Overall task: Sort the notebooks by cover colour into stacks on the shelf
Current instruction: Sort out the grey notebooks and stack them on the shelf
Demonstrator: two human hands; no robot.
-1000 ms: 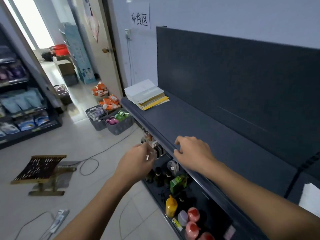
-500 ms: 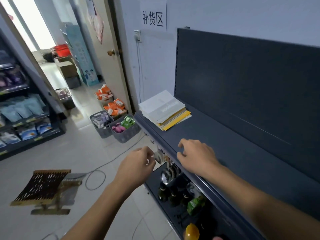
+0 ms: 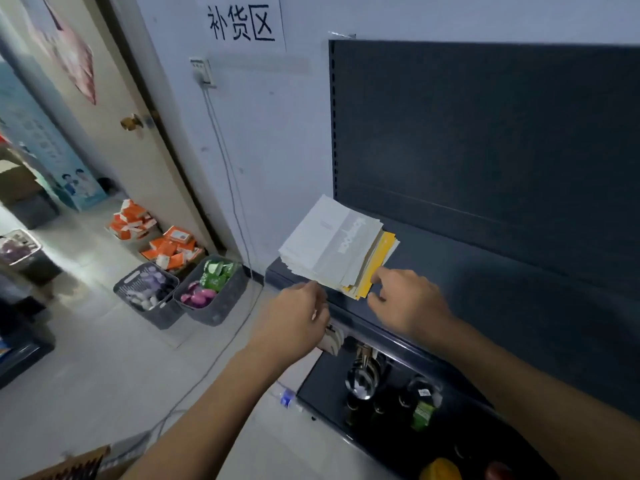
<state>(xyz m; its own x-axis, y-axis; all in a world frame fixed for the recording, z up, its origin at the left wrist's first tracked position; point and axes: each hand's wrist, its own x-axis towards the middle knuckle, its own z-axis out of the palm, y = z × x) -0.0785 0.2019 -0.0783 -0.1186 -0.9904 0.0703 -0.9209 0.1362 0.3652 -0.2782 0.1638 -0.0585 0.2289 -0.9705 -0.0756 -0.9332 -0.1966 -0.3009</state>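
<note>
Two grey baskets (image 3: 149, 296) of packets sit on the floor at left, with orange packs (image 3: 166, 245) behind them. Our left hand (image 3: 294, 320) is knuckles-up at the near-left corner of the notebook stack (image 3: 329, 247). Its fingers are hidden behind the hand, so we cannot tell if it grips anything. The stack lies at the left end of the dark shelf (image 3: 485, 306), near the back panel, with white covers on top and yellow notebooks (image 3: 379, 258) lower down, edges fanned unevenly. Our right hand (image 3: 408, 303) is at the stack's near-right corner. Its index fingertip (image 3: 376, 276) touches the yellow edge, the thumb is apart below, and the hand is loose and grasps nothing. We see dark bottles (image 3: 381, 407) and a green carton (image 3: 422, 415) on the lower shelf (image 3: 322, 386).
</note>
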